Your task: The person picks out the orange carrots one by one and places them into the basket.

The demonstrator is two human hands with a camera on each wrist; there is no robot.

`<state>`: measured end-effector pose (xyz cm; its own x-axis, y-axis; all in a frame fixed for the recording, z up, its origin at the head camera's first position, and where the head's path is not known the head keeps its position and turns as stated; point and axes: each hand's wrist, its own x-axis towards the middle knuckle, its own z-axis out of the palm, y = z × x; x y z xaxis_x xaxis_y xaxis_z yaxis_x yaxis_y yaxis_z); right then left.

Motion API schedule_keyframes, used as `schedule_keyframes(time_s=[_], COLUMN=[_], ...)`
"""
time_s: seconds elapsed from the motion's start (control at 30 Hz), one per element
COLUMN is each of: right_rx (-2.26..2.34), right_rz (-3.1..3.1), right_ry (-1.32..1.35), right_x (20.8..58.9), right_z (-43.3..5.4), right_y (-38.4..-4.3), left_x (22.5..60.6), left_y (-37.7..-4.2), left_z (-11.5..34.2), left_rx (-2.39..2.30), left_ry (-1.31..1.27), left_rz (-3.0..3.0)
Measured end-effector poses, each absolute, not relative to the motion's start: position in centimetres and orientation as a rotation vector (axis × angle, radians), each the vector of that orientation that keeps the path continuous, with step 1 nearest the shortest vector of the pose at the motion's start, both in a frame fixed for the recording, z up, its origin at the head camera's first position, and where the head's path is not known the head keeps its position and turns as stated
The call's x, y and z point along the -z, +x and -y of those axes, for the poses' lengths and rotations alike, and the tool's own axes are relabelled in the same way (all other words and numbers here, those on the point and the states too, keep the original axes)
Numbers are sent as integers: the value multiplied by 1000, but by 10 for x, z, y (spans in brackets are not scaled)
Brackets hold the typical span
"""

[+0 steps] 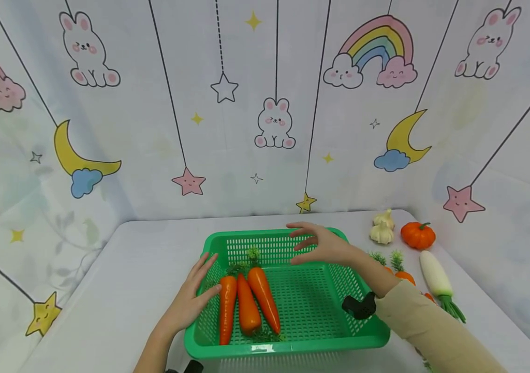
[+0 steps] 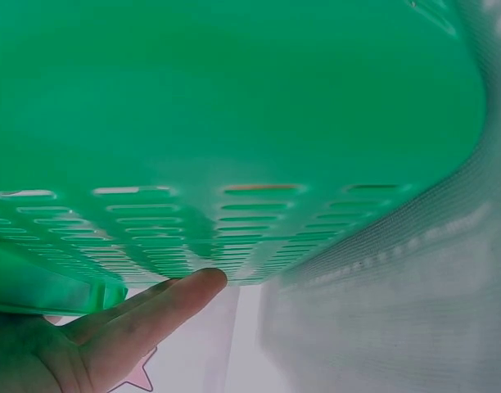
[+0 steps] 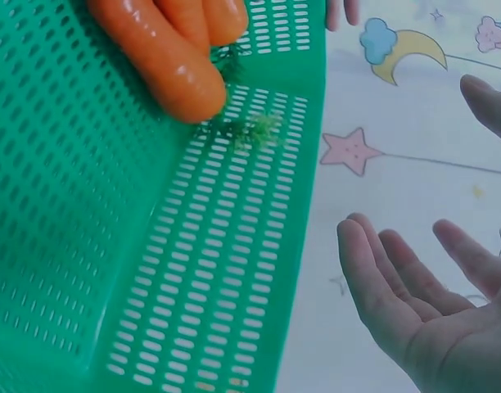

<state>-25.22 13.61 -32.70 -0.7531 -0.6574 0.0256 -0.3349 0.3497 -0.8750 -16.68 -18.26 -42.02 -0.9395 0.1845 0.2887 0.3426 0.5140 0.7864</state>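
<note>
A green plastic basket (image 1: 288,350) with slotted walls stands on the white table. Three orange carrots (image 1: 246,305) with green tops lie along its left side. My left hand (image 1: 190,298) rests at the basket's left rim, fingers extended. In the left wrist view, the left hand (image 2: 144,327) lies alongside the basket's outer wall. Over the basket's back right part, my right hand (image 1: 321,244) hovers with its fingers spread and nothing in them. The right wrist view shows the right hand (image 3: 431,303) beyond the basket's rim, palm bare.
Right of the basket lie garlic bulbs (image 1: 382,228), a small orange pumpkin (image 1: 417,235) and a white radish (image 1: 436,274) with green leaves. More carrots (image 1: 405,277) are partly hidden behind my right arm. A patterned cloth (image 1: 237,129) hangs behind the table.
</note>
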Motion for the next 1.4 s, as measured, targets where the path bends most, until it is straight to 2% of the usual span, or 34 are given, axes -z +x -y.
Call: schedule_keyframes(time_s=[0.63, 1.4], right_rx=[1412, 1379], right_rz=[-2395, -2614], right_ry=[-858, -626], right_x=[325, 333], right_z=[-198, -263], right_y=[-242, -220], left_x=[420, 419], left_y=[-167, -168], left_z=[183, 182], left_rx=[1395, 1398], left_ry=[-449, -451], left_rz=[2578, 2576])
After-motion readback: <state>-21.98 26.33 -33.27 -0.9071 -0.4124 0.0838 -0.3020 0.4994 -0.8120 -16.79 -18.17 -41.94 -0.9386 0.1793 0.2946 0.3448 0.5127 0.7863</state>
